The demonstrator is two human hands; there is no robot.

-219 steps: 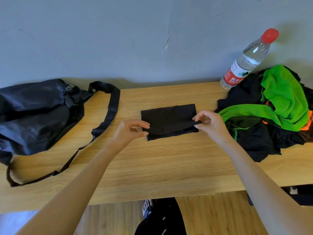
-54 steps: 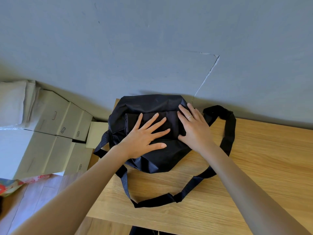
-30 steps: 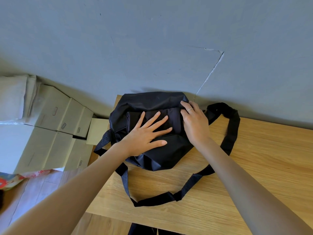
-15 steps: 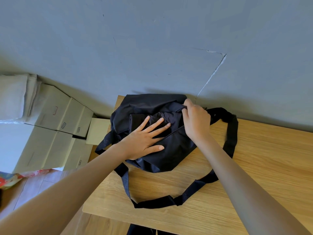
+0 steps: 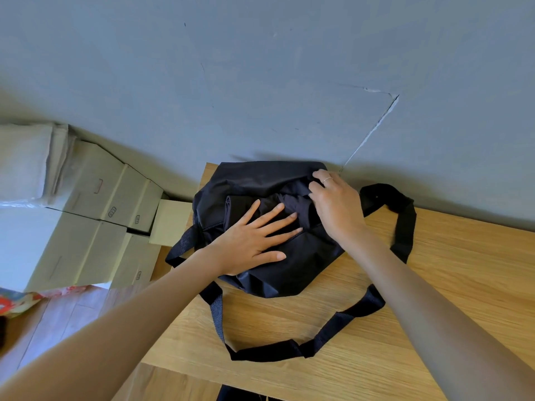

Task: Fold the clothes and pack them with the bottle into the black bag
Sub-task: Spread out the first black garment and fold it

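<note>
left hand (image 5: 251, 241): flat, fingers spread, palm down | right hand (image 5: 335, 205): fingers curled in a pinching grip, ring visible | both forearms extended forward

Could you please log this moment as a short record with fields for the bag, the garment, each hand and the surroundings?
bag: black bag at the left end of the wooden table, against the wall, mouth open
strap: black strap looped over the table in front of the bag
garment: folded black garment lying in the bag's opening
left hand: left hand flat, fingers spread, pressing on garment and bag
right hand: right hand gripping the bag's upper edge
beside table: cardboard boxes on the floor
bottle: not in view
</note>
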